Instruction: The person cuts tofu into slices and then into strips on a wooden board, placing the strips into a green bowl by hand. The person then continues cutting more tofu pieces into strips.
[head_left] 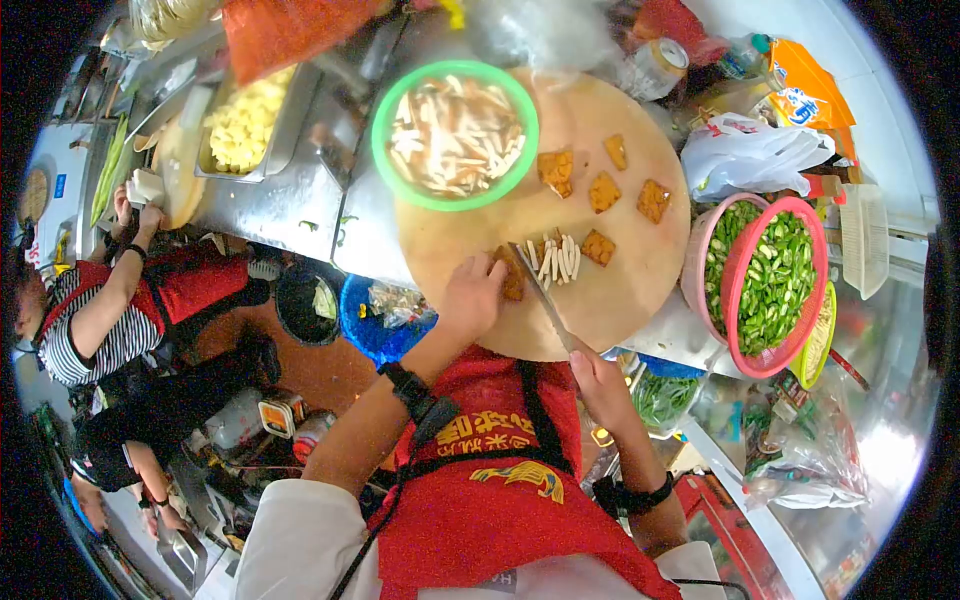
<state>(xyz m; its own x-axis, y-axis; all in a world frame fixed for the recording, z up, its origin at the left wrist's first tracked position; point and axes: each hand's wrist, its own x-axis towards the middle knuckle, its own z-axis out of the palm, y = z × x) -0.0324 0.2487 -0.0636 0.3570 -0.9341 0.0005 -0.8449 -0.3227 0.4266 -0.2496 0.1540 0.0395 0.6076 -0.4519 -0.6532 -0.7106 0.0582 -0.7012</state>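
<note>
On the round wooden board [620, 300], my left hand [475, 295] presses a brown block [513, 275] with its fingers curled together. My right hand [600, 380] grips the handle of a knife [543, 300], whose blade stands beside that block. Just right of the blade lie thin pale strips [560, 260]. Several brown pieces with orange-brown surfaces, one of them a square piece [654, 201], are spread over the board's right half. A green-rimmed basket [532, 125] full of pale strips rests at the board's upper left.
Pink baskets [737, 330] of cut green vegetables stand at the right, near a white plastic bag [755, 155]. A metal tray [292, 125] of yellow cubes is at the upper left. Blue-lined bin [375, 340] below the counter. Two other people [110, 310] work at left.
</note>
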